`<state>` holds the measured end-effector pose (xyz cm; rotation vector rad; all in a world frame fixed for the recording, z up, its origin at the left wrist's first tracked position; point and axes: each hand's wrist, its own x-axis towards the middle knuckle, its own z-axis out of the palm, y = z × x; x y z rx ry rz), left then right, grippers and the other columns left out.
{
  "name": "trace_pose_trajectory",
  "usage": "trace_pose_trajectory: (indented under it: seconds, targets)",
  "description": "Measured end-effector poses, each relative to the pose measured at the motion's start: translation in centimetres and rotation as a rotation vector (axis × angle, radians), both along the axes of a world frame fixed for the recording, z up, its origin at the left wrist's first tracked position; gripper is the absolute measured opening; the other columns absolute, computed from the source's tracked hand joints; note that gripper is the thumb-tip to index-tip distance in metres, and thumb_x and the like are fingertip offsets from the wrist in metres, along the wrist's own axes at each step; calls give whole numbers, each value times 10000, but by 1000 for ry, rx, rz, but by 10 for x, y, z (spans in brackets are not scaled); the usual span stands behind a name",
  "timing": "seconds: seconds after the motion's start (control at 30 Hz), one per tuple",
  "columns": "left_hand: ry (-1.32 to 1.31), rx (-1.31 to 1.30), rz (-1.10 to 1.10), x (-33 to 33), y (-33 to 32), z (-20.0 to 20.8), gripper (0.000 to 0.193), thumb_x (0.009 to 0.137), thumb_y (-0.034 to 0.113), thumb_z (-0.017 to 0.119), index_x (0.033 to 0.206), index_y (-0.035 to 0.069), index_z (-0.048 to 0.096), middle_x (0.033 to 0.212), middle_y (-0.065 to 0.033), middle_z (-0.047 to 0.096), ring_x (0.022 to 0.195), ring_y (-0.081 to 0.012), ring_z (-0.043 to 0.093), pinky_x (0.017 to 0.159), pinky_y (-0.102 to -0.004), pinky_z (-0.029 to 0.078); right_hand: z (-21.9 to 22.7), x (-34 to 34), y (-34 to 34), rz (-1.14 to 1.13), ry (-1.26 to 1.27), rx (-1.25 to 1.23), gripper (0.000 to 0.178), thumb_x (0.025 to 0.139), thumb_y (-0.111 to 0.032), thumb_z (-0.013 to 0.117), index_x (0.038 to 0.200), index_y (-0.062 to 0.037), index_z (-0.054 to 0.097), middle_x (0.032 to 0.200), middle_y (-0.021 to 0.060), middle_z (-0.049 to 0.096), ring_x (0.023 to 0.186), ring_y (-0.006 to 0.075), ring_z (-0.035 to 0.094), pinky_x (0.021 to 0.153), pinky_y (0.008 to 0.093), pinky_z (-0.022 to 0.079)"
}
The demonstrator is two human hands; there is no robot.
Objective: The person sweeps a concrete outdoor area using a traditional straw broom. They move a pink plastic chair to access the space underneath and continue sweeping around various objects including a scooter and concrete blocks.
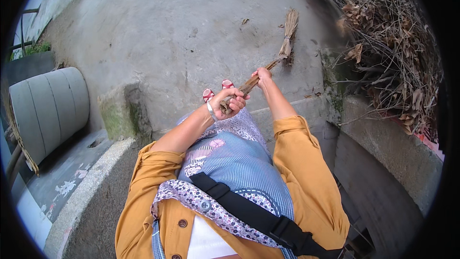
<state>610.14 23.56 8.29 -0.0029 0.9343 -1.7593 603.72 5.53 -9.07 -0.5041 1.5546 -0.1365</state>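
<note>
Both my hands grip the handle of a straw broom point(289, 31), whose tied bristle head lies out to the front right over the grey concrete. My left hand point(229, 102) wraps round the thick near end of the handle, with a silvery bangle on the wrist. Farther along the handle, close to the start of the bristles, my right hand point(262, 76) is closed round it. A few dry leaves point(245, 21) are scattered on the ground left of the bristles.
A large heap of dry twigs and leaves point(383, 43) fills the right, behind a low concrete wall point(388, 144). On the left lies a big grey cylinder point(50, 105), beside a mossy concrete block point(122, 112). A rough curved ledge point(96, 201) runs near my left arm.
</note>
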Motion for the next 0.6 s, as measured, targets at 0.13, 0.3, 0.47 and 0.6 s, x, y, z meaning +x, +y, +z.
trace_pose_trajectory:
  seconds: [0.13, 0.3, 0.47, 0.6]
  targets:
    - [134, 79, 181, -5, 18, -17, 259, 785, 65, 406, 986, -88, 352, 617, -27, 379, 402, -43, 350, 341, -165, 345, -34, 14, 26, 119, 139, 147, 95, 775, -26, 323, 829, 29, 378, 529, 104, 426, 377, 174, 431, 346, 306, 408]
    - [128, 250, 237, -17, 78, 19, 288, 787, 97, 386, 1006, -89, 375, 629, -42, 382, 394, -69, 356, 312, -189, 333, -14, 15, 115, 345, 144, 184, 148, 737, -3, 381, 869, 55, 412, 660, 155, 507, 400, 203, 484, 375, 337, 451]
    - [-74, 190, 74, 0, 95, 65, 236, 788, 84, 397, 1003, -12, 385, 615, -11, 374, 401, -40, 335, 305, -164, 303, 40, 23, 131, 237, -109, 150, 104, 734, -5, 405, 642, 26, 443, 474, 121, 451, 348, 196, 452, 322, 326, 406]
    - [-258, 90, -271, 11, 75, 91, 244, 786, 84, 400, 1016, 16, 360, 615, -6, 376, 408, -44, 338, 303, -169, 298, 79, 11, 105, 66, -174, 87, 156, 729, -15, 420, 575, -1, 399, 431, 97, 419, 312, 195, 428, 310, 328, 401]
